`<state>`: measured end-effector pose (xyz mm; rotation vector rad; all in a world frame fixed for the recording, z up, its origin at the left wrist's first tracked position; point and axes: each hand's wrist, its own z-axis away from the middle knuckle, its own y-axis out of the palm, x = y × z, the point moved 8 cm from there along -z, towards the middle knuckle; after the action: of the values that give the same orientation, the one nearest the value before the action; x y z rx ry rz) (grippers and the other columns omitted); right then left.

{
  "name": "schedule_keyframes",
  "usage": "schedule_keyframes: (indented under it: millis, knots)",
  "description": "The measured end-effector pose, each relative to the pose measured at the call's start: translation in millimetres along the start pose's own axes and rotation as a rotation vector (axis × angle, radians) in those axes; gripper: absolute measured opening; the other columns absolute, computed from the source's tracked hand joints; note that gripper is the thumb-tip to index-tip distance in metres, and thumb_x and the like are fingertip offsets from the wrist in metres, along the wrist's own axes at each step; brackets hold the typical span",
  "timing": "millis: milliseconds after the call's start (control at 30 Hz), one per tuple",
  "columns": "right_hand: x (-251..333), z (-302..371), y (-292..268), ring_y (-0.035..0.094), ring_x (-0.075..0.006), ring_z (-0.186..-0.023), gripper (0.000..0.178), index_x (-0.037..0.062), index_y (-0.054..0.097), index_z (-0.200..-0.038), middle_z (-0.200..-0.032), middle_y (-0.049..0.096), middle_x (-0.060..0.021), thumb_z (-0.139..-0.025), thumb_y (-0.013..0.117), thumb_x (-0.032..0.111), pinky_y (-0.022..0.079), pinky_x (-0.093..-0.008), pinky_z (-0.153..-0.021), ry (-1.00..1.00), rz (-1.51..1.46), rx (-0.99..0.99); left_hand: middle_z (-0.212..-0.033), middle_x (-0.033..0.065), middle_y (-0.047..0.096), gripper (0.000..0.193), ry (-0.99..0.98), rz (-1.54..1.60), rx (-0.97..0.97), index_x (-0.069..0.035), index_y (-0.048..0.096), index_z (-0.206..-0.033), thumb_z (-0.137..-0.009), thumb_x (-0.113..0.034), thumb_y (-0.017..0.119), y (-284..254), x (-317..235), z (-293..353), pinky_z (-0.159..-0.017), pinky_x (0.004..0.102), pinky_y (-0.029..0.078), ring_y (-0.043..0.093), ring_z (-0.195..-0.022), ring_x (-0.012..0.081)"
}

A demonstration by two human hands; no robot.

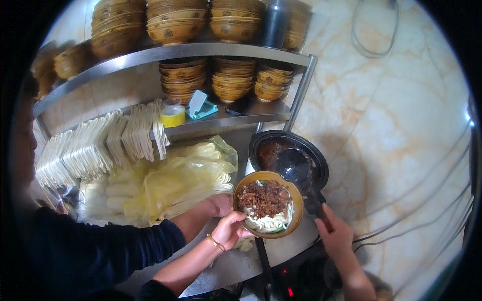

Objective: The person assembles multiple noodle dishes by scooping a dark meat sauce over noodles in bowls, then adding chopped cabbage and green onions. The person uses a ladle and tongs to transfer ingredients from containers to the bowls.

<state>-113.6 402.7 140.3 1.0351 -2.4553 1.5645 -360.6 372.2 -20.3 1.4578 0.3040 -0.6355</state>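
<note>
My left hand grips the near-left rim of a yellow-brown bowl, thumb over the edge; a gold bracelet circles the wrist. White noodles lie in the bowl, topped with dark brown minced meat, with a little green at the side. To the right, my right hand is closed around the dark handle of a black ladle. The ladle's head rests inside a black round pot with dark red-brown sauce, just beyond the bowl. A co-worker's hand reaches in from the left beside the bowl, its fingertips partly hidden.
Stacked bowls fill a two-level metal shelf at the back. Noodle bundles and yellow plastic bags lie at left, beside the co-worker's dark sleeve. Yellow tape sits on the lower shelf. Cables hang at right.
</note>
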Motion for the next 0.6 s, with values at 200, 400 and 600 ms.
schedule_keyframes:
  millis: [200, 400, 600]
  knots:
    - [-60.7, -49.3, 35.6, 0.065, -0.0313, -0.064, 0.04, 0.0088, 0.064, -0.117, -0.073, 0.067, -0.0126, -0.084, 0.069, 0.031, 0.052, -0.0426, -0.062, 0.064, 0.162, 0.029, -0.107, 0.006, 0.065, 0.046, 0.041, -0.088, -0.051, -0.004, 0.054, -0.122, -0.082, -0.026, 0.059, 1.2, 1.4, 3.7, -0.072, 0.0313, 0.05, 0.063, -0.091, 0.018]
    - [-53.7, -46.1, 23.2, 0.065, -0.0344, -0.08, 0.039, 0.0087, 0.063, -0.114, -0.092, 0.068, -0.0154, -0.085, 0.065, 0.034, 0.052, -0.0447, -0.072, -0.029, 0.381, -0.052, -0.108, 0.0039, 0.061, 0.048, 0.089, -0.115, -0.091, -0.007, 0.05, -0.124, -0.079, -0.02, 0.062, -1.7, 18.4, 31.1, -0.062, 0.0261, 0.046, 0.059, -0.085, 0.0137]
    - [-2.3, 135.4, -100.6, 0.063, -0.03, -0.083, 0.037, -0.003, 0.059, -0.115, -0.095, 0.065, -0.0138, -0.084, 0.066, 0.017, 0.052, -0.0395, -0.072, -0.162, 0.244, -0.297, -0.112, 0.0101, 0.063, 0.042, 0.122, -0.179, -0.084, -0.006, 0.059, -0.116, -0.079, -0.025, 0.062, 44.5, 80.0, 97.6, -0.088, 0.0435, 0.048, 0.059, -0.105, 0.0266]
